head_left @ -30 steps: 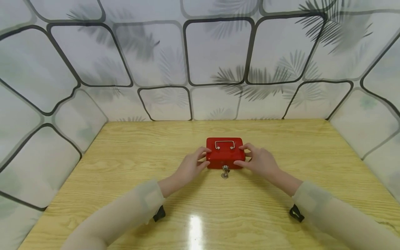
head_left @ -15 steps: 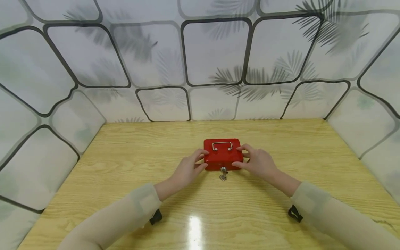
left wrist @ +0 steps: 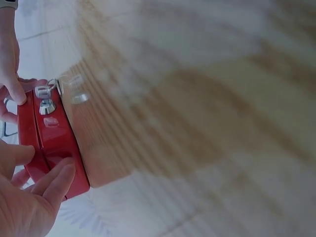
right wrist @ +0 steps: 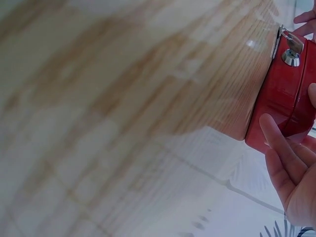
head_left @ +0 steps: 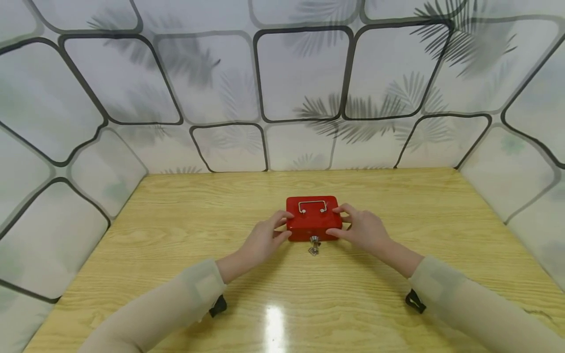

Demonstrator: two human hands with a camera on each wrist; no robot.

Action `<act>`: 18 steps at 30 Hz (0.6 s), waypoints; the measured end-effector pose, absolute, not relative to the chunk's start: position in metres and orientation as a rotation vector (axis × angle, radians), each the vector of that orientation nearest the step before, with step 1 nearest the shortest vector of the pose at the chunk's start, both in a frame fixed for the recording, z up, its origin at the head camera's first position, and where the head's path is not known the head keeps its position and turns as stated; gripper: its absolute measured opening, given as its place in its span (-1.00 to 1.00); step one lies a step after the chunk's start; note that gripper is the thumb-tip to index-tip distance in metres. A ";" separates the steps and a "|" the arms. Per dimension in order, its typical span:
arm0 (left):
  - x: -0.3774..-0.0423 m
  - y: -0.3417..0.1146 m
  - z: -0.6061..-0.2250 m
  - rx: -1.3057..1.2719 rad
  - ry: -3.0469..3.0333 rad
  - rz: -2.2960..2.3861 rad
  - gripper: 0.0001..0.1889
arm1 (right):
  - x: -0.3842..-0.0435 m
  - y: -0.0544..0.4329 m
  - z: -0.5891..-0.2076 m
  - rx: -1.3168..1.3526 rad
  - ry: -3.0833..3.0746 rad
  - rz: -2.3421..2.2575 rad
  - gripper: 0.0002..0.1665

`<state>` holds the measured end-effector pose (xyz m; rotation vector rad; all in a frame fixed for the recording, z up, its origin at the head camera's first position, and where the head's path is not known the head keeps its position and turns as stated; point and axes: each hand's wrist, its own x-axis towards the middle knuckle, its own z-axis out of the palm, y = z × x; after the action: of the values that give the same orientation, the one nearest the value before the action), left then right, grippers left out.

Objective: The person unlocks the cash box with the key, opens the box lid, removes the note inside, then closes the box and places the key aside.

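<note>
A small red cash box (head_left: pixel 314 221) rests on the wooden table with its lid down. A thin metal carry handle (head_left: pixel 324 202) lies on the lid. In the lock (left wrist: pixel 48 106) at the box's front sits a key, and more keys (head_left: pixel 314 250) hang from it on a ring. My left hand (head_left: pixel 264 239) holds the box's left end, fingertips at the lid edge and thumb at the front corner. At the opposite end my right hand (head_left: pixel 367 230) grips in the same way, its thumb across the front. Both wrist views show fingers against the red sides.
The wood-grain table (head_left: pixel 185 211) stretches around the box on all sides. Behind it and to both sides stand pale wall panels (head_left: pixel 304 73) with dark outlines and leaf patterns. Black straps (head_left: pixel 218 306) show under both sleeves.
The head view has drifted slightly, shifting everything a little left. Both hands keep the same hold on the cash box, which stays in place on the table.
</note>
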<state>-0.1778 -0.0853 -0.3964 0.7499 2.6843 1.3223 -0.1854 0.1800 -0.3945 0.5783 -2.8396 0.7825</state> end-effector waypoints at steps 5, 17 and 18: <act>-0.186 -0.090 -0.393 0.736 2.679 1.254 -0.53 | -0.185 0.179 -0.394 0.590 -2.834 0.772 -0.40; -0.238 -0.092 -0.393 0.796 2.470 1.213 0.02 | -0.185 0.180 -0.392 0.545 -2.882 0.761 -0.40; -0.240 -0.090 -0.393 0.792 2.456 1.211 0.03 | -0.185 0.180 -0.392 0.540 -2.887 0.760 -0.40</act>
<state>-0.2400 -0.0905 -0.3932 0.7918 2.4559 1.2112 -0.1849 0.1798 -0.3919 0.5399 -2.8872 0.7598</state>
